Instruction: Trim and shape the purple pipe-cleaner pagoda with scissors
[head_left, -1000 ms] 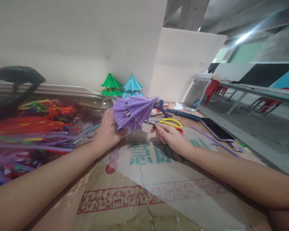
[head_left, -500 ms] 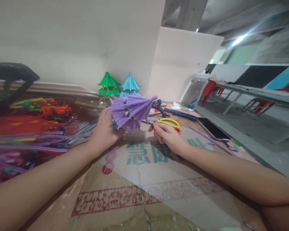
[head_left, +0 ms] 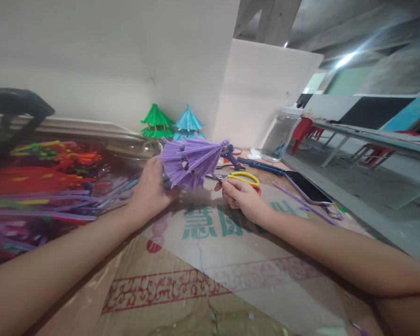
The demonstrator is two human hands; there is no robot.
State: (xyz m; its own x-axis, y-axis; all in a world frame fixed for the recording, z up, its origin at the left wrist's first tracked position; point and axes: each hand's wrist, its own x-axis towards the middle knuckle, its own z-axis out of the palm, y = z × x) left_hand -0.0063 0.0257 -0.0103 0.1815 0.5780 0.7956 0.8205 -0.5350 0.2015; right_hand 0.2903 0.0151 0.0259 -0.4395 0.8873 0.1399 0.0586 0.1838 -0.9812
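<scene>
I observe the left hand (head_left: 152, 189) wrapped around the base of the purple tree (head_left: 196, 161), tilted above the table (head_left: 273, 298), tip rightward. The right hand (head_left: 241, 197) curls beside the scissors (head_left: 238, 173); I cannot tell its finger opening or grip.

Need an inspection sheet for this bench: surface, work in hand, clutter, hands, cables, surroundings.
Surface: printed covering with green characters and a red patterned band.
Work in hand: purple tiered piece, tilted, its tip to the right; green piece and blue piece upright behind.
Clutter: loose fuzzy strips at left, blurred; scissors, phone and clear bottle at right.
Hands: left hand holds the purple tiered piece; right hand beside the scissors, fingers bent, grip unclear.
Cables: none clearly made out.
Surroundings: pale wall behind; long table and red seats off right.
</scene>
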